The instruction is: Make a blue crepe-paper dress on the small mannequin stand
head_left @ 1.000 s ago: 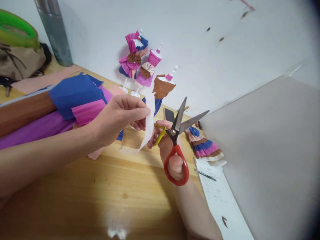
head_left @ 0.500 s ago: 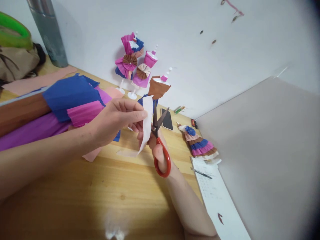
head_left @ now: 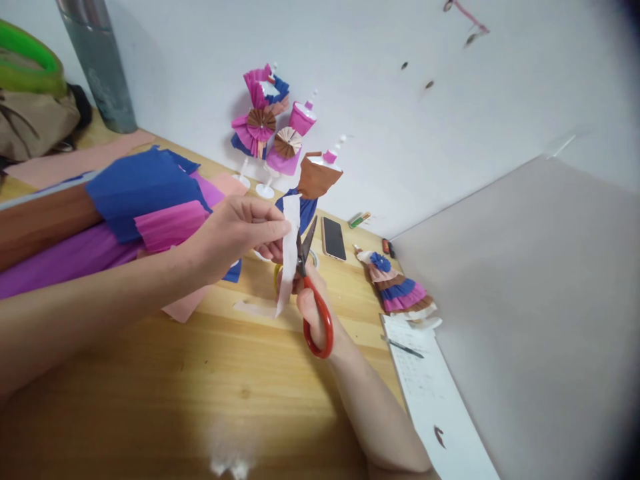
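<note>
My left hand [head_left: 253, 227] pinches the upper part of a narrow white paper strip [head_left: 291, 250], which hangs down over the table. In my right hand [head_left: 311, 300] is a pair of red-handled scissors [head_left: 326, 330], thumb through one loop. Their dark blades point upward, apart at the tips, right against the strip's right side; one blade is partly behind the paper. The fingers of my right hand are partly hidden by the strip. A pale strip [head_left: 254, 308] lies on the table just below, and a roll of tape shows partly behind the scissors.
Blue, brown, magenta and pink crepe paper [head_left: 145, 190] lies at the left. Small dress forms [head_left: 287, 143] in paper outfits stand by the wall. A phone [head_left: 333, 239], a layered paper dress [head_left: 397, 287], written sheets with a pen [head_left: 406, 348] and a bottle [head_left: 103, 73] are around.
The scissors have moved slightly left and lower, up against the white strip, and their blades have closed somewhat. My left hand with the strip has shifted a little left.
</note>
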{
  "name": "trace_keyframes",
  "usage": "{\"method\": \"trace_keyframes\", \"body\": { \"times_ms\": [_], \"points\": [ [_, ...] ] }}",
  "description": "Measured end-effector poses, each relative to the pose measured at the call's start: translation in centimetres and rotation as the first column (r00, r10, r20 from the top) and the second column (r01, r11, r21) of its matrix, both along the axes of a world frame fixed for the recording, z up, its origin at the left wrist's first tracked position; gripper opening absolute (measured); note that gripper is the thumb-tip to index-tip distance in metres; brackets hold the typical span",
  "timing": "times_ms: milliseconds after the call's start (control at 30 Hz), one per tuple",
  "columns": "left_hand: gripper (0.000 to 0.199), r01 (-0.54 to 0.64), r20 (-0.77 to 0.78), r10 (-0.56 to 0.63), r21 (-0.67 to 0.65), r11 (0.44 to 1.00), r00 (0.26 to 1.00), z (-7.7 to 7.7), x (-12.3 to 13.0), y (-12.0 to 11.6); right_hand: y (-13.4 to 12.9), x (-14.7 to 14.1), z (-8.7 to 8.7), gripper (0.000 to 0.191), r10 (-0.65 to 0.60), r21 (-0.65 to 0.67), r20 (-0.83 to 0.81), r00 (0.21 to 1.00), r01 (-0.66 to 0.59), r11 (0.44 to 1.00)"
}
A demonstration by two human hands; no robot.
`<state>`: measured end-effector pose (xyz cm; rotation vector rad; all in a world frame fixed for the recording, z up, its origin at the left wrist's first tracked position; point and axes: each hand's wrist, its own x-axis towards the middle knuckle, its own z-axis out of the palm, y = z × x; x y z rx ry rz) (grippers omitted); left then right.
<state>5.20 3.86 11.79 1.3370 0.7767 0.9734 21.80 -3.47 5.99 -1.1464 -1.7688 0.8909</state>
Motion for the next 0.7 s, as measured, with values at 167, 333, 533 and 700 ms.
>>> {"method": "trace_keyframes", "body": {
  "times_ms": [167,333,533,700],
  "points": [
    [0.017,-0.022,-0.048,0.021,-0.016,1.000,0.999,0.07,0.05,0.04,0.18,0.16,-0.05,0.071,0.000,0.028,-0.083,0.997,0.002,1.000],
    [0.016,0.007,-0.015,-0.009,-0.095,0.995,1.000,-0.02,0.10,0.03,0.19,0.00,0.28,0.069,0.000,0.041,-0.063,0.998,0.003,0.999],
    [0.014,0.016,0.029,-0.012,-0.168,0.986,1.000,-0.09,0.14,0.01,-0.04,-0.39,0.62,0.069,-0.029,0.015,-0.071,0.997,0.030,0.999],
    [0.016,-0.001,0.020,0.005,-0.191,0.982,1.000,0.07,0.19,-0.09,0.00,0.02,0.19,0.070,-0.016,-0.023,-0.059,0.998,0.014,1.000]
  ]
}}
